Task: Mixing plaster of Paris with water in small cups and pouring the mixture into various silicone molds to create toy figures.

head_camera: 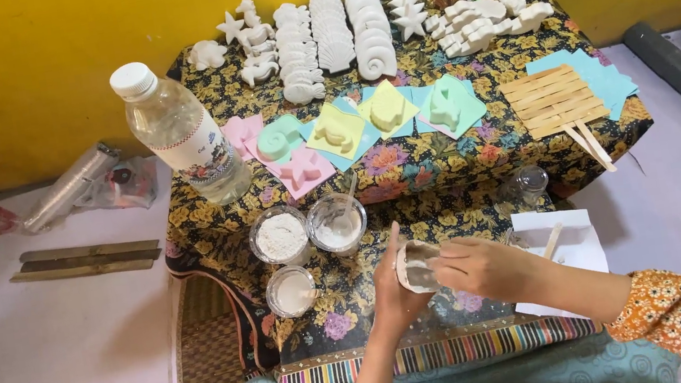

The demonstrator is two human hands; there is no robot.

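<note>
The low table [588, 145], draped in a dark floral cloth, filled the space ahead of both hands. Far beyond them, against the yellow wall, stood rows of white plaster casts [334, 33] shaped as shells, stars and seahorses. Nearer, but well past the fingertips, lay coloured moulds on paper squares [366, 124]. A clear water bottle [181, 135] stood up and to the left of the left hand. Woven wooden sticks [552, 101] rested up and to the right of the right hand.

Just left of the left hand sat three small clear cups of white powder or paste [281, 235], close together.

The left hand [392, 288] was curled around a small white mould [416, 266], cupping it from the side and below, just above the cloth. The right hand [485, 267] closed over its rim from the right, fingers bent; it seemed to pinch something thin there, though the view was too small to be sure. A wooden stick [553, 240] lay on white paper just beyond the right wrist.

As a judgement, the mould looked wet inside, so tilting it could have spilled paste onto the cloth. A squeeze from the left hand might have warped the soft shape. An elbow swinging left could also have tipped the nearby cups.
</note>
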